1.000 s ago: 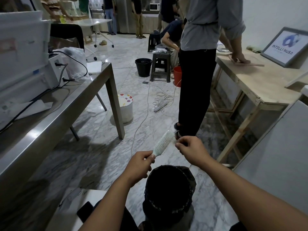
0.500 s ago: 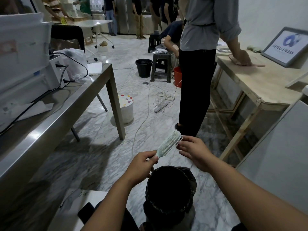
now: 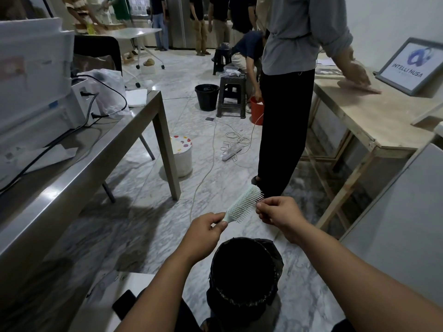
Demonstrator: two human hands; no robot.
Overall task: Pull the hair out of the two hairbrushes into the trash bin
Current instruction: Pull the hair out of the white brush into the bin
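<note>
One hairbrush held over one trash bin

One black-lined trash bin (image 3: pixel 244 271) stands nearest; above it, the left hand (image 3: pixel 203 232) grips one pale green hairbrush (image 3: pixel 244 203) by its handle while the right hand (image 3: pixel 278 212) pinches at its bristles.

Grey-white veined marble floor (image 3: pixel 215 192). Long brushed-steel table (image 3: pixel 100 149) at left, black cables across it. Pale raw-wood trestle table (image 3: pixel 374 121) at right against white wall (image 3: pixel 383 25). Dark plastic stool (image 3: pixel 231 97) mid-room, black bucket (image 3: pixel 207 97) beside it. Dim, even light.
</note>
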